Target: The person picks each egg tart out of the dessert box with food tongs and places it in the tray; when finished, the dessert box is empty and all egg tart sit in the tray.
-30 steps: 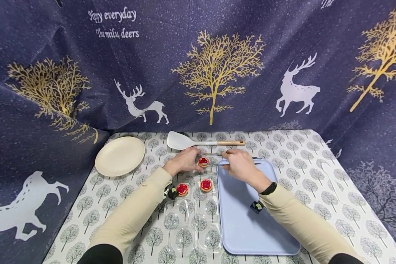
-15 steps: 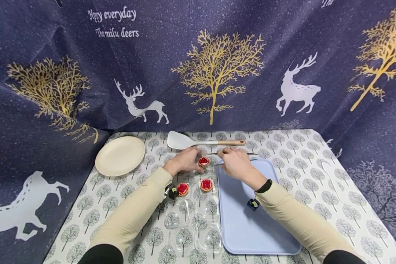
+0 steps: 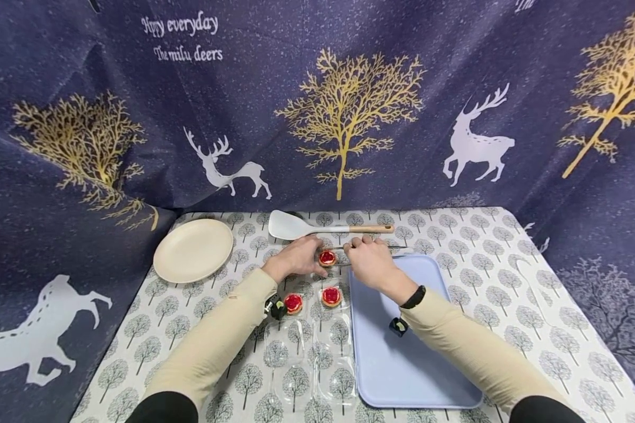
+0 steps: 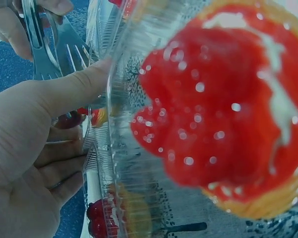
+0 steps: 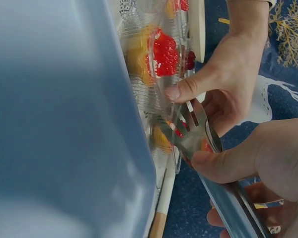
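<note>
In the head view, my left hand is at the far left of a clear plastic tray, next to a red-topped tart. In the left wrist view, its thumb and fingers hold the tray's rim. My right hand grips metal tongs with a fork-like end. The tongs' jaws stand about the far tart; whether they touch it is unclear. Two more tarts, one at left and one at right, sit in the tray nearer me.
A blue tray lies right of the plastic tray, under my right forearm. Behind my hands is a white spatula with a wooden handle. A cream plate rests at the far left of the tree-patterned tablecloth.
My right hand and the tongs have moved left, towards the far tart. My left hand has stayed in place, and the two nearer tarts have not moved.
</note>
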### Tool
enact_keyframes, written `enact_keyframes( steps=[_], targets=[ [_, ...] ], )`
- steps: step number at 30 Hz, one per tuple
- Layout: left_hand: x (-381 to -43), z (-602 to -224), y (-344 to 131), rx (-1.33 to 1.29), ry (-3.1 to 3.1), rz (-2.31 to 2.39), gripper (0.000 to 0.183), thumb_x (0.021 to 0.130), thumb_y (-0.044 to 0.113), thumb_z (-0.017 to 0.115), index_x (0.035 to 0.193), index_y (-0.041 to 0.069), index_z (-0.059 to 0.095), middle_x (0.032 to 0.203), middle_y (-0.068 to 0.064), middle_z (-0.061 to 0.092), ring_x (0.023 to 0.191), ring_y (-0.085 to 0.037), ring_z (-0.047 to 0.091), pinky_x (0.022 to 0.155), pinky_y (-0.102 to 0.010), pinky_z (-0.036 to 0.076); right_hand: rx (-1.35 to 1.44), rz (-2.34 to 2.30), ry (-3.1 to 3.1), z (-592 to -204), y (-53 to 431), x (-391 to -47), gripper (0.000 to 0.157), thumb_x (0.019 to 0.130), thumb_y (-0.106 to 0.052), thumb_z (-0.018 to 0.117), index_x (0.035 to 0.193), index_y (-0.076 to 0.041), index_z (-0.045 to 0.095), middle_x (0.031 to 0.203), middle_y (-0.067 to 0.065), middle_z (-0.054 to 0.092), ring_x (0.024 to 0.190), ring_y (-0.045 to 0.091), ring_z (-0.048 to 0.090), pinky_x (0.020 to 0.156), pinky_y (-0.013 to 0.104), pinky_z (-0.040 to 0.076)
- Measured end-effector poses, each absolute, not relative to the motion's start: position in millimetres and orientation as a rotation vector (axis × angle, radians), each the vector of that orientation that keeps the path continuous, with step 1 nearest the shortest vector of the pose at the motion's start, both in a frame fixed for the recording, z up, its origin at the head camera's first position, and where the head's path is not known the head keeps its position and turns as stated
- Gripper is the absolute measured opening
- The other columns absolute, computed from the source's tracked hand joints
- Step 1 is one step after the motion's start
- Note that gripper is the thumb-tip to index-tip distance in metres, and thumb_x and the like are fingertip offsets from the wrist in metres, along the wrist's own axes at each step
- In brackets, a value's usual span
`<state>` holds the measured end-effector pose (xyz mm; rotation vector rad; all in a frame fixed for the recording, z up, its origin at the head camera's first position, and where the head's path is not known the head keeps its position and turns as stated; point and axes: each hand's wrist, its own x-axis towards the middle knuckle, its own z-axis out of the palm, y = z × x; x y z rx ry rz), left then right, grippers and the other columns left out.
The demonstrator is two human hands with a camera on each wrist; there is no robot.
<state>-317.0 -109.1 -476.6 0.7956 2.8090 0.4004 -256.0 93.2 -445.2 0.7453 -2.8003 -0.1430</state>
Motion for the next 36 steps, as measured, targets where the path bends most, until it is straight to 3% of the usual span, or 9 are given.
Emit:
enact_keyframes(
  steps=[7, 13, 22, 29, 36],
  targets=[
    [-317.1, -474.0, -108.8, 0.794, 2.803, 0.408, 0.073, 0.068, 0.046, 0.086, 0.124, 0.008, 0.06, 0.112, -0.003, 0.062, 0.097, -0.019, 0.06, 0.093, -0.036, 0.053, 0.723, -0.184, -2.838, -444.7, 87.4, -259.9, 0.037, 0.081, -0.017, 0.073, 0.117, -0.01, 0.069, 0.106, 0.011, 0.067, 0.095, 0.031, 0.062, 0.079, 0.047, 0.056],
    [-317.6, -474.1, -110.0, 0.76, 2.787, 0.412, 0.078, 0.068, 0.046, 0.086, 0.13, 0.008, 0.058, 0.117, -0.005, 0.063, 0.1, -0.02, 0.061, 0.097, -0.036, 0.052, 0.71, -0.193, -2.89, -444.8, 83.9, -266.5, 0.04, 0.08, -0.022, 0.076, 0.118, -0.01, 0.067, 0.11, 0.012, 0.067, 0.102, 0.033, 0.062, 0.084, 0.051, 0.055],
    [-317.8, -477.5, -110.6, 0.758, 2.775, 0.428, 0.077, 0.068, 0.046, 0.086, 0.13, 0.008, 0.058, 0.112, -0.003, 0.063, 0.09, -0.017, 0.059, 0.092, -0.035, 0.053, 0.75, -0.195, -2.85, -452.3, 87.1, -266.1, 0.029, 0.085, -0.012, 0.068, 0.113, -0.008, 0.068, 0.101, 0.012, 0.069, 0.091, 0.03, 0.063, 0.076, 0.047, 0.059],
    [-318.1, -475.9, -109.8, 0.776, 2.778, 0.427, 0.075, 0.069, 0.044, 0.086, 0.128, 0.008, 0.059, 0.118, -0.006, 0.064, 0.102, -0.021, 0.061, 0.097, -0.036, 0.052, 0.752, -0.153, -2.831, -455.9, 92.1, -264.9, 0.032, 0.081, -0.007, 0.069, 0.113, -0.008, 0.068, 0.099, 0.011, 0.069, 0.086, 0.027, 0.062, 0.062, 0.04, 0.058],
    [-318.7, -475.8, -109.2, 0.78, 2.783, 0.398, 0.079, 0.069, 0.046, 0.085, 0.132, 0.008, 0.057, 0.118, -0.006, 0.063, 0.103, -0.021, 0.061, 0.097, -0.036, 0.051, 0.756, -0.138, -2.83, -454.4, 95.0, -263.7, 0.032, 0.081, -0.01, 0.072, 0.113, -0.008, 0.068, 0.097, 0.01, 0.069, 0.079, 0.025, 0.059, 0.057, 0.038, 0.056]
  ],
)
